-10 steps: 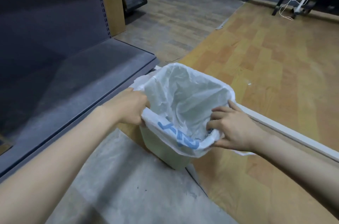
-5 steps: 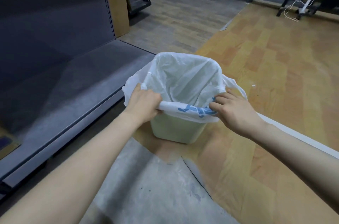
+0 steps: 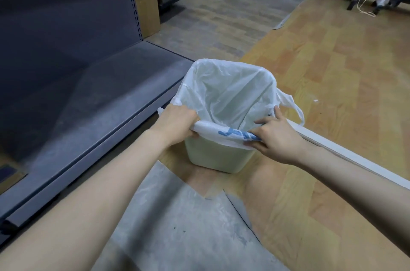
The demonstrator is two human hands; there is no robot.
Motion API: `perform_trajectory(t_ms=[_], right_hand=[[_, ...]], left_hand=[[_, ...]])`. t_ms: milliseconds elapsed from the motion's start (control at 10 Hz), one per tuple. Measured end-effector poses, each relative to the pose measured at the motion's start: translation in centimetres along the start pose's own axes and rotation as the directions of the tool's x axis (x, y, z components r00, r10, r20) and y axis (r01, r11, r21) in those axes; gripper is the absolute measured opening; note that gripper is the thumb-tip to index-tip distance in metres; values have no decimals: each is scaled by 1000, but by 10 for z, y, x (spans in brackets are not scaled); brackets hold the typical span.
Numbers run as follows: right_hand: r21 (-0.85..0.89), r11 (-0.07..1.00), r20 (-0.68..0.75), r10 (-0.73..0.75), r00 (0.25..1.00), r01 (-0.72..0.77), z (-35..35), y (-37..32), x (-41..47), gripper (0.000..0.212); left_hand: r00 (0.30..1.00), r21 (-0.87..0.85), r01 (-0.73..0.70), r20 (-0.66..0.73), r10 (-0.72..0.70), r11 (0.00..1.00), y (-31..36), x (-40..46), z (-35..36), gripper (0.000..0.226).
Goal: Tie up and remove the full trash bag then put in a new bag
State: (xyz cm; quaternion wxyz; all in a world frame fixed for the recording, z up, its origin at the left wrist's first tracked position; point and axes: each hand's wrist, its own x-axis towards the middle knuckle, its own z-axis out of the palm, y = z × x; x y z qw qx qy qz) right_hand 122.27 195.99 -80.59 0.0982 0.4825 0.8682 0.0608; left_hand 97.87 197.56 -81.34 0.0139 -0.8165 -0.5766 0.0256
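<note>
A small pale green trash bin (image 3: 213, 155) stands upright on the floor. A white plastic bag (image 3: 228, 93) with blue print lines it, its mouth spread over the rim. One bag handle hangs loose over the right side. My left hand (image 3: 177, 122) grips the folded bag edge at the near left corner of the rim. My right hand (image 3: 275, 137) pinches the same edge at the near right corner. The bag looks empty inside.
A dark grey metal shelf base (image 3: 99, 115) runs along the left, close to the bin. A white strip (image 3: 346, 150) lies on the wooden floor at the right. A cardboard box (image 3: 146, 2) and a cart stand further back. Grey sheeting (image 3: 177, 226) covers the near floor.
The bin has gone from tilted toward me to upright, and the view pulled back from it. Both hands kept hold of the bag edge, now folded down over the near rim.
</note>
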Motion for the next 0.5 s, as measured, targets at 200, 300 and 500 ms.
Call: perform_trajectory(t_ms=[200,300,500], right_hand=[[96,995,291,-14,957,-15,-43,0,-11,60],[239,962,352,41,935,-132,-89,3,-21,76],[263,920,482,136,865,-292,-173,14,-57,76]], left_hand=[[949,-12,-31,314,33,999,0,-8,-40,23],[926,-92,2,375,33,996,2,-23,-82,70],[883,-134,41,469,26,990,11,-61,-170,91]])
